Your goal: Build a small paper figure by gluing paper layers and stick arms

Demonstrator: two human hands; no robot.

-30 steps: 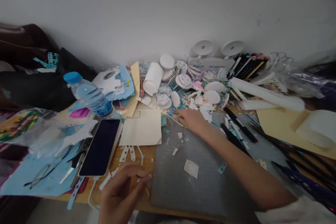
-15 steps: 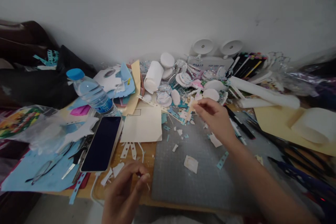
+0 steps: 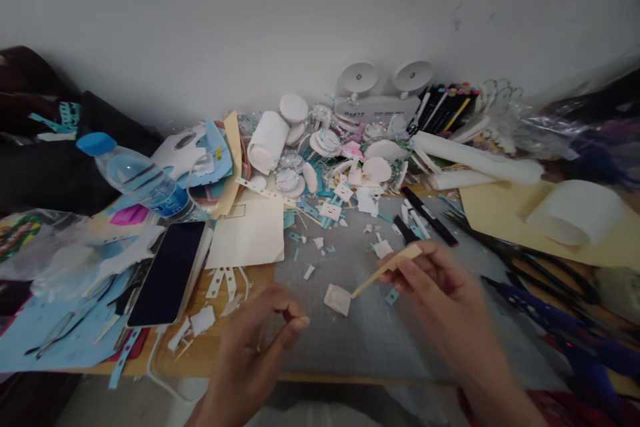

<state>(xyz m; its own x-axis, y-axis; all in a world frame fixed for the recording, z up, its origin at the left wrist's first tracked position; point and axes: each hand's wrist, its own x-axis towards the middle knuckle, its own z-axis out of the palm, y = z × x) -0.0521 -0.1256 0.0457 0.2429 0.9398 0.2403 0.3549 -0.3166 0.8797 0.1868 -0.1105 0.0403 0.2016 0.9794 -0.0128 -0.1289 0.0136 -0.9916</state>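
Note:
My right hand (image 3: 435, 287) pinches a flat, pale tan strip (image 3: 384, 271), wider at the top and narrow below. Its tip is at the edge of a small off-white square piece (image 3: 338, 299) on the grey cutting mat (image 3: 345, 350); I cannot tell if they touch. My left hand (image 3: 260, 343) hovers over the mat's left edge, thumb and forefinger closed together. Whatever lies between those fingertips, if anything, is too small to make out. Paper scraps (image 3: 319, 242) lie scattered beyond the square, near a small square with a drawn smiling face (image 3: 331, 211).
A phone (image 3: 169, 273) and a leaning water bottle (image 3: 135, 180) stand left of a blank cream card (image 3: 247, 233). Foam discs and a white roll (image 3: 268, 141) heap along the wall. At right are black markers (image 3: 430, 217), scissors (image 3: 545, 273) and a blue glue gun (image 3: 555, 327).
My right hand has come back from the scrap pile toward me, now with the tan strip showing in its fingers. My left hand has shifted right, and the whole view has swung slightly right.

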